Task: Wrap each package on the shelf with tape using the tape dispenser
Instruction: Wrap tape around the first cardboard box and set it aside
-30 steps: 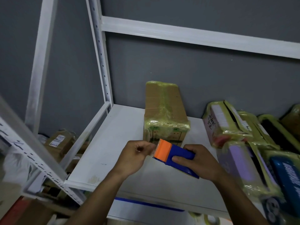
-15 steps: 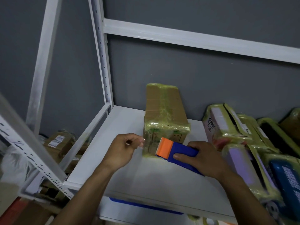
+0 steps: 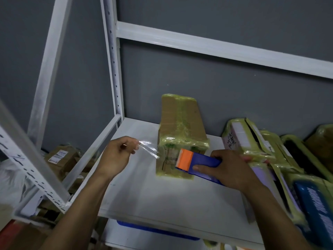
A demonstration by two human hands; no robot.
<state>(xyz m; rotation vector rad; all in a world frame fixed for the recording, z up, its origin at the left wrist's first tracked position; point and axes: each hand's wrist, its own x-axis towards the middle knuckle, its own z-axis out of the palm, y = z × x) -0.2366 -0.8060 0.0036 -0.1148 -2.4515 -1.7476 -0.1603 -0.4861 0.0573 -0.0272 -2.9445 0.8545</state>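
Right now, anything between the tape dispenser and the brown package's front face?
Nothing visible. The tape dispenser, gripped by the right hand, sits at the front face of the brown package; only the tape strip, pinched by the left hand, stretches past its left corner.

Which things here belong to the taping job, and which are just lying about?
In the job: tape dispenser in the right hand; clear tape strip pinched by the left hand; brown package; taped packages at right.
Lying about: labelled boxes down left; blue item under the shelf.
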